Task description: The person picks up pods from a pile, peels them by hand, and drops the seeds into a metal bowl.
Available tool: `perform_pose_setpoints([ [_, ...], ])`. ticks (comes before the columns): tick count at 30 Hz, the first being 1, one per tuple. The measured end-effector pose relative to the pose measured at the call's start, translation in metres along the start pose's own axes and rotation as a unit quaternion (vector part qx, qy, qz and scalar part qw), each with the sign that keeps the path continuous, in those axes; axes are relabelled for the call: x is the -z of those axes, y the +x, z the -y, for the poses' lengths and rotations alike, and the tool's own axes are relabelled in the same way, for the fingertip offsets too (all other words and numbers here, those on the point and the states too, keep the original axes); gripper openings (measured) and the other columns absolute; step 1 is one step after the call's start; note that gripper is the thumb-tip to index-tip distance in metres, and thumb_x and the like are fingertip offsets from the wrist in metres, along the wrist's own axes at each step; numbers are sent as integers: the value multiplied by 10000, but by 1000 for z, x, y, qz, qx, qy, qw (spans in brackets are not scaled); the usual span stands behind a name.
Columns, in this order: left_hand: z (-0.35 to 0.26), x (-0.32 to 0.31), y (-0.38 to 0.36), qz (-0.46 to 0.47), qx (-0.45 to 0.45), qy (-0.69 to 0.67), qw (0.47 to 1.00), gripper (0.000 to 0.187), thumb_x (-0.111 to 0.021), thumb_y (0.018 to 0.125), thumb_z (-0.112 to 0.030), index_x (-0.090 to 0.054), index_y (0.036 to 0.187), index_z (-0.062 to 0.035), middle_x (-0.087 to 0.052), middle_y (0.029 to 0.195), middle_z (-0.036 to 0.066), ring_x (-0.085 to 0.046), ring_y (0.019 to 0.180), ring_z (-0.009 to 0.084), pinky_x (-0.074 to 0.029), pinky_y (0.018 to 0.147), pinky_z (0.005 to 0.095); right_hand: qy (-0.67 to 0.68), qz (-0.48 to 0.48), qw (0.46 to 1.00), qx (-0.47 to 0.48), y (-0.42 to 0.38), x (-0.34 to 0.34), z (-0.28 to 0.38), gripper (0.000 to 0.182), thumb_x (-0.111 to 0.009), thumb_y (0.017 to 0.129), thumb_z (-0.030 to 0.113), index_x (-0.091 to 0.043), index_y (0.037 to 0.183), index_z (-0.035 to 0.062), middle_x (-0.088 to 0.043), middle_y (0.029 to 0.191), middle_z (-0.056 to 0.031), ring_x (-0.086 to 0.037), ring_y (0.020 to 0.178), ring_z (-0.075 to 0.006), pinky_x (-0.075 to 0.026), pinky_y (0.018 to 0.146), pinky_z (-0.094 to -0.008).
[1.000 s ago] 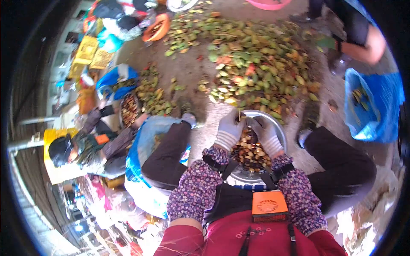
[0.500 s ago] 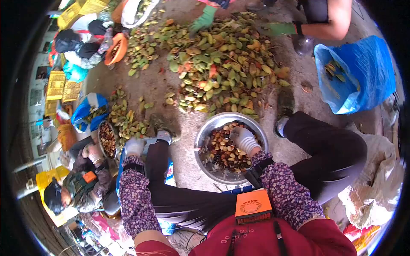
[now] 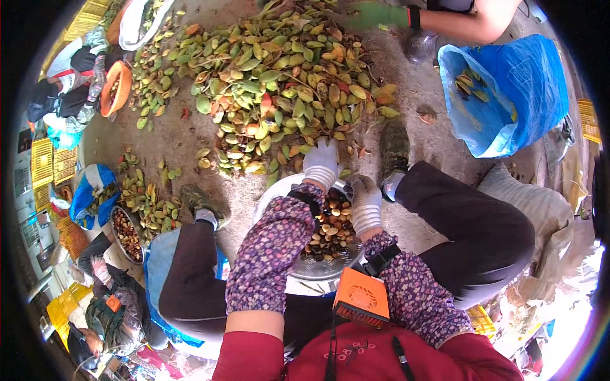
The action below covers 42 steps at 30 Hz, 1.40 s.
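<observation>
My left hand (image 3: 321, 165), in a pale striped-cuff glove, reaches over the far side of the metal bowl (image 3: 316, 272). Its fingers are stretched out at the near edge of a pile of green and yellowish pods (image 3: 279, 95). Close beside it, my right hand (image 3: 365, 202) hovers at the bowl's right rim, fingers curled inward; what they hold, if anything, is hidden. Brown, shiny nut-like pieces (image 3: 333, 232) lie in the perforated bowl between my legs. My left forearm covers part of the bowl.
A co-worker's green-gloved hand (image 3: 375, 14) is at the pile's far side. A blue bag (image 3: 527, 95) with some pods stands at the right. On the left are an orange basket (image 3: 117, 89), another bowl of nut-like pieces (image 3: 127, 235) and two seated people. Yellow crates (image 3: 43, 162) stand behind.
My left hand has moved from beside my left leg across to the pile's edge. My right hand has come up from the bowl's contents to its rim. The view has shifted.
</observation>
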State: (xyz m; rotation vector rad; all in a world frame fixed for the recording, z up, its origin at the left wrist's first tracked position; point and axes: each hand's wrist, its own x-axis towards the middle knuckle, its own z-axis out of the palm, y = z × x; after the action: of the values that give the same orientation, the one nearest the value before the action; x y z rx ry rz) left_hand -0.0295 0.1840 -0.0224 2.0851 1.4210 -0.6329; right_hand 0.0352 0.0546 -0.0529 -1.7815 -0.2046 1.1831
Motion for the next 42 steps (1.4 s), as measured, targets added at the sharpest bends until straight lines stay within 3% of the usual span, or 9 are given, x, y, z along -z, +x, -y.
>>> perform_pose_setpoints([
  [6, -17, -34, 57, -47, 109, 87, 989, 282, -494, 877, -151, -555, 1149, -110, -483, 1202, 119, -645, 875, 266, -546, 682, 347, 39, 6, 998, -44, -4, 1, 22, 273, -552, 835, 144, -599, 984, -81, -640, 840, -118, -547, 732, -161, -448, 683, -285],
  [15, 29, -37, 40, -93, 69, -125, 985, 552, -749, 647, -222, -534, 1113, -18, -547, 1094, 237, -588, 970, 370, -495, 813, 388, 69, 32, 997, -20, 0, 0, 16, 178, -543, 859, 134, -604, 912, -24, -599, 776, -38, -535, 666, -113, -433, 618, -237],
  [20, 49, -16, 8, -40, -34, -734, 677, 412, -651, 684, -14, -505, 1069, 12, -596, 900, 98, -619, 716, 176, -514, 611, 270, 60, 11, 996, -62, 10, 7, 27, 257, -542, 849, 167, -593, 989, -41, -634, 855, -104, -548, 751, -154, -447, 712, -286],
  [26, 32, 14, -52, -2, -165, -604, 779, 524, -627, 619, 28, -486, 1123, 14, -538, 1072, 105, -550, 982, 176, -480, 787, 259, 107, 111, 988, 15, 8, 1, 34, 342, -523, 917, 306, -601, 1091, 21, -613, 887, -61, -557, 755, -128, -463, 662, -274],
  [30, 14, 14, -83, 18, -121, -804, 582, 588, -609, 679, -46, -437, 1237, 24, -515, 1187, 133, -524, 1083, 252, -444, 902, 330, 70, 172, 983, 2, -20, 6, 90, 375, -630, 829, 237, -585, 1093, -26, -591, 1105, -181, -559, 1023, -280, -446, 859, -347],
  [31, 11, 5, -83, -103, -128, -700, 695, 554, -610, 718, -74, -438, 1237, 16, -521, 1173, 131, -534, 1062, 255, -450, 896, 338, -21, 173, 977, 123, -25, 6, 94, 380, -662, 784, 205, -586, 1093, -4, -585, 1090, -192, -557, 1023, -307, -453, 860, -354],
  [33, 8, -15, -87, -76, -108, -910, 392, 501, -616, 819, -190, -430, 1249, -13, -534, 1139, 126, -544, 1028, 269, -457, 893, 368, -155, 163, 938, 264, -41, 5, 102, 435, -710, 695, 143, -581, 1101, 54, -547, 1070, -203, -552, 1008, -343, -461, 870, -369],
  [34, 2, -7, -97, -178, -43, -801, 570, 523, -609, 843, -242, -406, 1273, -26, -520, 1181, 128, -524, 1065, 267, -443, 918, 385, -154, 172, 936, 267, -45, 0, 99, 435, -710, 695, 143, -581, 1101, 54, -547, 1070, -203, -552, 1008, -343, -461, 870, -369],
  [42, 16, -2, -119, -199, -141, -822, 514, 645, -620, 839, -329, -344, 1326, -8, -459, 1265, 154, -471, 1140, 248, -402, 966, 362, -27, 281, 932, 226, -40, -15, 85, 350, -614, 859, 181, -538, 1117, -44, -610, 1026, -101, -567, 915, -154, -457, 804, -269],
])
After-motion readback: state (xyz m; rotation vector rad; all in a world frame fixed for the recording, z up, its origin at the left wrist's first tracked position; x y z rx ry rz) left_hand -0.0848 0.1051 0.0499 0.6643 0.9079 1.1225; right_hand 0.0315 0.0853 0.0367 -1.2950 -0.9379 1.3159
